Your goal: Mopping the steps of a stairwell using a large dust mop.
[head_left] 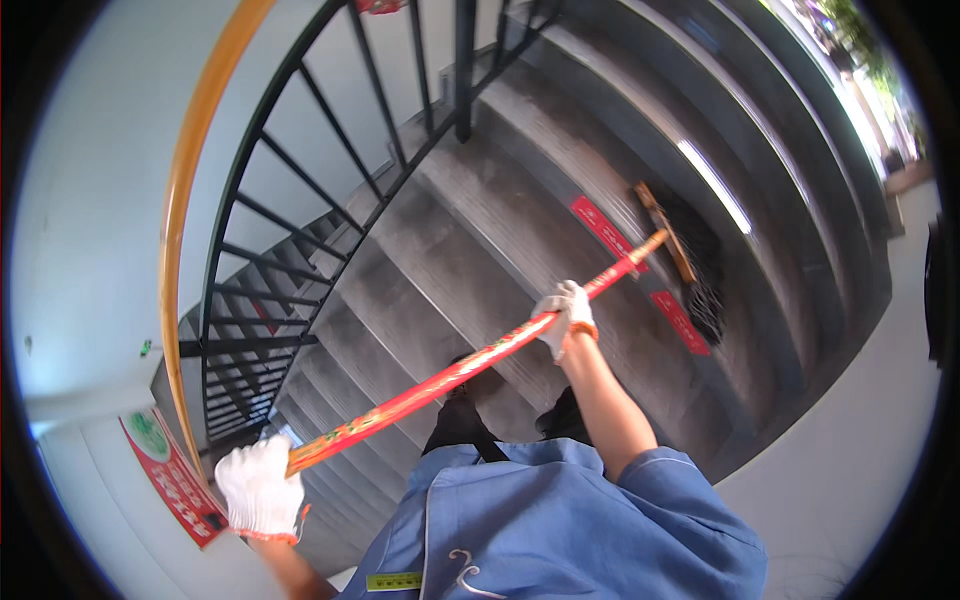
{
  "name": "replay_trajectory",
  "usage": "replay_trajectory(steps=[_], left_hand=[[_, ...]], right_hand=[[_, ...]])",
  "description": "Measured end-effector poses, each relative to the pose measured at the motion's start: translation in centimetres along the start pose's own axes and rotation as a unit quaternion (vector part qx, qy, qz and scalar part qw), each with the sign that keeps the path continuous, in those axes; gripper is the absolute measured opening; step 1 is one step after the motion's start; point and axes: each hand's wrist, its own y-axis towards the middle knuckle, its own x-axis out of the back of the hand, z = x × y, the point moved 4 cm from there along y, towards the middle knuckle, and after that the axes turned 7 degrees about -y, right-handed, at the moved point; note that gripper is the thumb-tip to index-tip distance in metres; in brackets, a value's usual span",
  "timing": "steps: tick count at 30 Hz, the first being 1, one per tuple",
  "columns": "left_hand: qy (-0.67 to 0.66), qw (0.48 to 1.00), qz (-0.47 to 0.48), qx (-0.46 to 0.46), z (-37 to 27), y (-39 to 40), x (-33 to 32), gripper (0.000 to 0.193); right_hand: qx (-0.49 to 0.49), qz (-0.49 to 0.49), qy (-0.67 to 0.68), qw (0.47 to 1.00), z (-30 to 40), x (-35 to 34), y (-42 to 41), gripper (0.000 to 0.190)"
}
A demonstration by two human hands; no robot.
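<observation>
A long-handled push broom crosses the view, its red-wrapped handle slanting up to the right. My left hand, in a white knit glove, is closed around the handle's end at lower left. Farther along the shaft, my right hand grips it in a matching glove with an orange cuff. The broom's wooden head and dark bristles rest on a stair tread ahead of me. Red stickers with writing, one of them partly beside the bristles, mark the step edge below the head.
Grey stairs rise ahead and to the right. A black metal railing with a wooden handrail runs along the left. On the right is a pale wall. A red sign with writing hangs at lower left.
</observation>
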Motion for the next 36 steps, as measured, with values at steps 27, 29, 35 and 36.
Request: replay_trajectory(steps=[27,29,35,36], left_hand=[[0.287,0.943,0.135,0.101,2.9,-5.5,10.8,0.033],[0.349,0.916,0.135,0.145,-0.1,-3.4,12.5,0.033],[0.280,0.958,0.032,-0.053,-7.7,1.9,13.8,0.026],[0.273,0.955,-0.001,-0.118,-9.8,3.1,13.1,0.025]], right_hand=[[-0.161,0.082,0.143,0.973,-15.0,-4.5,-1.6,0.030],[-0.145,0.070,0.205,0.965,-11.5,-2.0,-3.1,0.030],[-0.100,0.035,0.372,0.922,-2.7,7.7,-8.3,0.036],[-0.097,0.040,0.397,0.912,-1.0,9.7,-8.7,0.036]])
